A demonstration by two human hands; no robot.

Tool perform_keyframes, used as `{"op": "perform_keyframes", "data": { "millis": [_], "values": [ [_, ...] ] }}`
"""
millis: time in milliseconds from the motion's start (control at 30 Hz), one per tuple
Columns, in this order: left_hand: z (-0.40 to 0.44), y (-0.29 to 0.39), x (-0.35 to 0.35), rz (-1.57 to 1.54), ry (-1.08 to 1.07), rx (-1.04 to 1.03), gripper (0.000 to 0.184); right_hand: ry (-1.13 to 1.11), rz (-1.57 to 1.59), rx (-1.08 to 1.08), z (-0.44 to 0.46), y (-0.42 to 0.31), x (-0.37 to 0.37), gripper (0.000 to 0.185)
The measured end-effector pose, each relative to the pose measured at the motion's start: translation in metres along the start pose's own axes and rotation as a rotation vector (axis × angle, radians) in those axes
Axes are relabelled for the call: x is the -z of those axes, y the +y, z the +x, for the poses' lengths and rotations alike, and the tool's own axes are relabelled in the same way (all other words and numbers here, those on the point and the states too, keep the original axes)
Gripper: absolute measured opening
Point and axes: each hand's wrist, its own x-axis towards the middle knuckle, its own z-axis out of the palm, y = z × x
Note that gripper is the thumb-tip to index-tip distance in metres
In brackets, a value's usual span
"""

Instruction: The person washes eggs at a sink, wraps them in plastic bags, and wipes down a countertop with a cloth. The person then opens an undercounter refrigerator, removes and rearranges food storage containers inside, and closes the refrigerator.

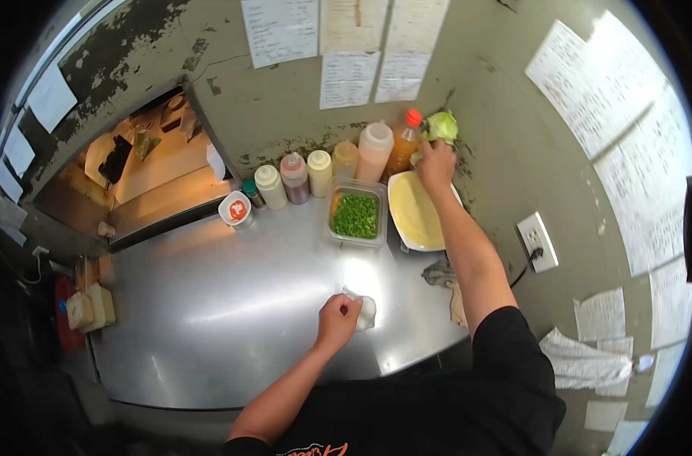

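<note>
At the back right corner, my right hand reaches over a white square bowl with a pale yellow inside. Its fingers are closed at the lower edge of a piece of light green lettuce; the fingertips are partly hidden. My left hand is low over the front of the metal counter, fingers pinched on the edge of a small white thing that looks like thin plastic or paper. Left of the bowl, a clear container holds chopped green herbs.
Squeeze bottles and an orange bottle with a red cap line the back wall. A white cup holds something red. Grey cloth lies at the counter's right edge, near a wall outlet. A pass-through window opens at left.
</note>
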Motion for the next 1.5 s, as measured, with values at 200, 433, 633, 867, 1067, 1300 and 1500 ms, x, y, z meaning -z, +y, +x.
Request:
{"op": "perform_keyframes", "data": {
  "millis": [200, 433, 633, 867, 1067, 1300, 1500],
  "values": [
    [0.014, -0.015, 0.009, -0.095, 0.019, 0.042, 0.03, 0.223, 0.709, -0.106, -0.001, 0.031, -0.005, 0.017],
    [0.029, -0.027, -0.001, -0.046, 0.046, -0.108, 0.027, -0.072, 2.389, -0.759, -0.041, -0.045, 0.118, 0.025],
    [0.006, -0.04, 0.022, 0.031, 0.147, -0.171, 0.017, -0.574, 1.206, -0.46, -0.081, -0.083, 0.109, 0.024],
    [-0.016, -0.083, 0.058, 0.095, 0.195, -0.016, 0.037, -0.215, 0.286, -0.208, -0.059, 0.035, -0.06, 0.026],
    [-0.061, -0.077, 0.123, -0.241, 0.304, 0.074, 0.039, -0.014, 0.928, -0.387, -0.061, -0.037, 0.037, 0.021],
    [-0.133, -0.088, 0.148, -1.374, -0.03, 0.248, 0.043, -0.808, 0.952, 0.919, -0.288, -0.294, 0.256, 0.026],
    [-0.273, -0.228, 0.188, -1.111, 0.185, 0.348, 0.032, -0.785, 0.777, 0.398, -0.3, -0.274, 0.187, 0.051]
  ]
}}
